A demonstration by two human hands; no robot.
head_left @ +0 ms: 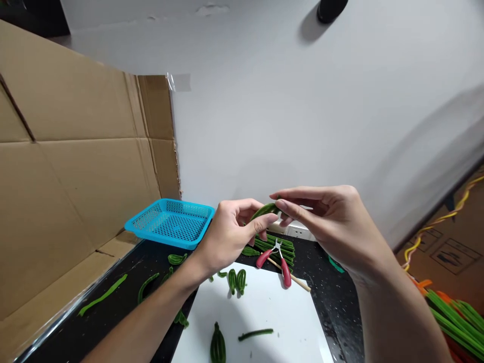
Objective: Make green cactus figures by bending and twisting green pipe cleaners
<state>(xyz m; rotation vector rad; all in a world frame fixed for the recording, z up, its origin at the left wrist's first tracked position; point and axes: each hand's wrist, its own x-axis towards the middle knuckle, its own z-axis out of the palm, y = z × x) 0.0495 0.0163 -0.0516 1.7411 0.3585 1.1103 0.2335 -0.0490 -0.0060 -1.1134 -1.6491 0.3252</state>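
Observation:
Above the white board (264, 312), my left hand (238, 229) pinches one end of a dark green pipe-cleaner leaf (264, 210) between thumb and fingers. My right hand (321, 209) grips its other end between thumb and fingertips, which partly hide it. Below my hands, red-handled pliers (286, 272) lie with jaws apart across a bundle of green pipe cleaners (285, 247) and a thin wooden stick (302, 285). Two small looped green pieces (236, 281) sit near the board's far edge. A larger looped leaf (218, 345) and a short green stem (255, 334) are nearer.
A blue perforated basket (132, 228) stands at the back left. Green pieces, including a light green strip (104, 295), lie on the black speckled tabletop (124, 322). Cardboard (75, 176) walls the left side. Green and orange pipe cleaners (454, 315) are at the right.

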